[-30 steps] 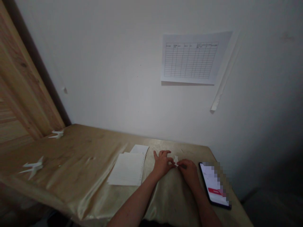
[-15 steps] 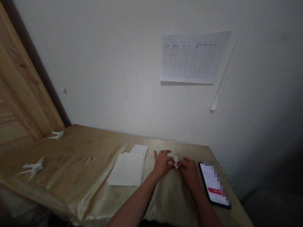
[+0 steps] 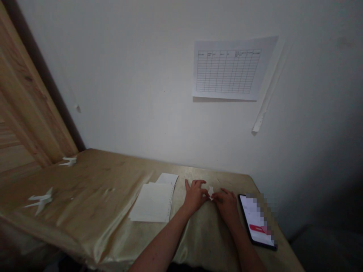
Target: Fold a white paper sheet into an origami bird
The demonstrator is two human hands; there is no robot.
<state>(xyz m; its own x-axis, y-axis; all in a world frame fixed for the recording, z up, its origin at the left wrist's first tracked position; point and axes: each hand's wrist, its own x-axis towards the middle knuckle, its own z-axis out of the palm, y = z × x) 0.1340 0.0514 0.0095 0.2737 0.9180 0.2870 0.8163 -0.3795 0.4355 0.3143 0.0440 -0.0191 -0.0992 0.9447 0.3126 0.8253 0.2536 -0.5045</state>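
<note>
A small piece of folded white paper [image 3: 211, 191] is pinched between my two hands just above the table. My left hand [image 3: 195, 194] grips its left side with thumb and index finger, the other fingers spread upward. On the opposite side my right hand [image 3: 226, 202] closes its fingertips on the lower right part of the paper. The fingertips partly cover its lower end. To the left of my hands lies a stack of white lined sheets [image 3: 153, 202] with torn perforated edges.
A phone [image 3: 256, 223] with a lit screen lies right of my right hand. Two folded paper birds, one near [image 3: 41, 200] and one far [image 3: 69, 161], sit at the table's left. A gold cloth [image 3: 113, 189] covers the table. A printed chart [image 3: 228, 71] hangs on the wall.
My fingertips have shifted slightly on the folded paper, toward its lower end, and its outline looks a little different. The sheets, phone and paper birds stay in place.
</note>
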